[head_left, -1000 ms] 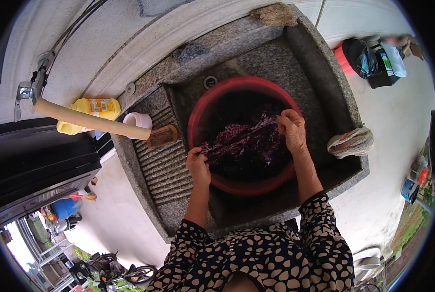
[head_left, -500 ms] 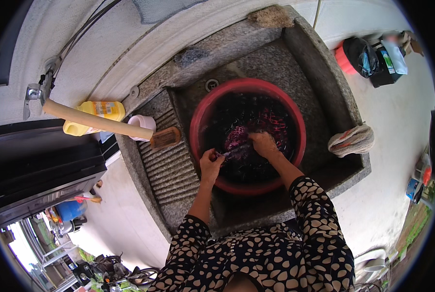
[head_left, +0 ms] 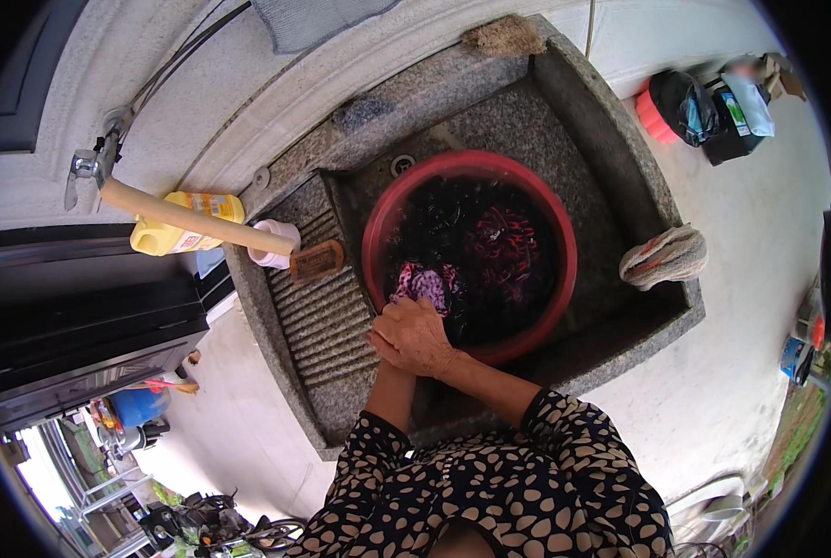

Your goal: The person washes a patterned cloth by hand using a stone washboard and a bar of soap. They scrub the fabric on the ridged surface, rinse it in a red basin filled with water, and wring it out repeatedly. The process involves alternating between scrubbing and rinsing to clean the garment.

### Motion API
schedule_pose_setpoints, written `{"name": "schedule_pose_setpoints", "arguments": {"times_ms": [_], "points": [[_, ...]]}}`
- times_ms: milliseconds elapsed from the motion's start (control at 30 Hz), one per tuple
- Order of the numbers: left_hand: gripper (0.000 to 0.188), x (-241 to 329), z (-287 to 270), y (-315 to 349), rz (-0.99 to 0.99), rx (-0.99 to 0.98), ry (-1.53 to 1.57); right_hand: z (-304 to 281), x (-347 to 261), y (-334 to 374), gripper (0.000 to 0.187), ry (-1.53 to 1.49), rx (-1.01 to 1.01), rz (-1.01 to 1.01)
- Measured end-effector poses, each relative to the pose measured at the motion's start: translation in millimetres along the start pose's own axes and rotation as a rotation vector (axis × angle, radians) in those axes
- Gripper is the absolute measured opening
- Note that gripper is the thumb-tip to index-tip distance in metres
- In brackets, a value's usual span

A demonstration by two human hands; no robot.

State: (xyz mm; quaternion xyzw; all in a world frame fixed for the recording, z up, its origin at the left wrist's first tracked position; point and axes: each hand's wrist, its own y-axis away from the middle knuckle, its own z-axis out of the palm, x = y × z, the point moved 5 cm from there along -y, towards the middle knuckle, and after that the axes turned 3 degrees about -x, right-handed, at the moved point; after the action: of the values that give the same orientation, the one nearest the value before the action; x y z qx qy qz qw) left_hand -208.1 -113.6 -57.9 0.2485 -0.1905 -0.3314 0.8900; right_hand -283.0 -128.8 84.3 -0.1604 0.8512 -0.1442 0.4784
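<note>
A pink-and-black patterned cloth [head_left: 425, 284], wet and bunched up, lies at the lower left inside the red plastic basin [head_left: 572, 256]. My right hand [head_left: 417, 337] is closed on the end of this cloth at the basin's near left rim. Beneath it, mostly covered, my left hand [head_left: 384, 357] is closed on the same end; its fingers hardly show. Dark water [head_left: 434, 209] fills the basin, and more red-and-black fabric [head_left: 504, 244] floats in it on the right.
The basin stands in a stone sink [head_left: 648, 186] with a ribbed washboard [head_left: 318, 321]. On its left edge are a wooden brush [head_left: 317, 261], a pink cup [head_left: 276, 244] and a yellow jug [head_left: 160, 238], below a tap hose [head_left: 202, 223]. A rag [head_left: 665, 256] hangs over the right wall.
My right hand has moved left and nearer, from the water onto my left hand. The pink patterned cloth has been drawn from the basin's middle to its lower left.
</note>
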Motion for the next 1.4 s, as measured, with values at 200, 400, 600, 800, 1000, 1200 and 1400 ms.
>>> {"name": "schedule_pose_setpoints", "arguments": {"times_ms": [200, 400, 600, 800, 1000, 1200, 1400], "points": [[0.020, -9, 56, -14, 0.070, 0.298, -0.206, 8, 94, -28, 0.040, 0.092, 0.065, 0.571], [0.028, 1, 44, -7, 0.288, -0.533, -0.085, 9, 16, 12, 0.035, -0.025, 0.088, 0.273], [0.032, 5, 99, -6, 0.120, 0.150, -0.145, 13, 186, 42, 0.045, -0.795, 0.167, 1.294], [0.049, 29, 92, 1, 0.201, 0.252, -0.133, -7, 142, 29, 0.012, -1.389, 0.438, 1.029], [0.037, 21, 13, -26, -0.205, -0.381, 0.253, -1, -4, -5, 0.020, -0.037, 0.099, 0.210], [0.031, 2, 37, -15, -0.016, 0.195, 0.076, 4, 66, -48, 0.030, 0.019, 0.102, 0.326], [0.040, 9, 28, -22, 0.597, -0.595, 0.295, 11, 9, -21, 0.023, -0.114, 0.038, 0.073]]}}
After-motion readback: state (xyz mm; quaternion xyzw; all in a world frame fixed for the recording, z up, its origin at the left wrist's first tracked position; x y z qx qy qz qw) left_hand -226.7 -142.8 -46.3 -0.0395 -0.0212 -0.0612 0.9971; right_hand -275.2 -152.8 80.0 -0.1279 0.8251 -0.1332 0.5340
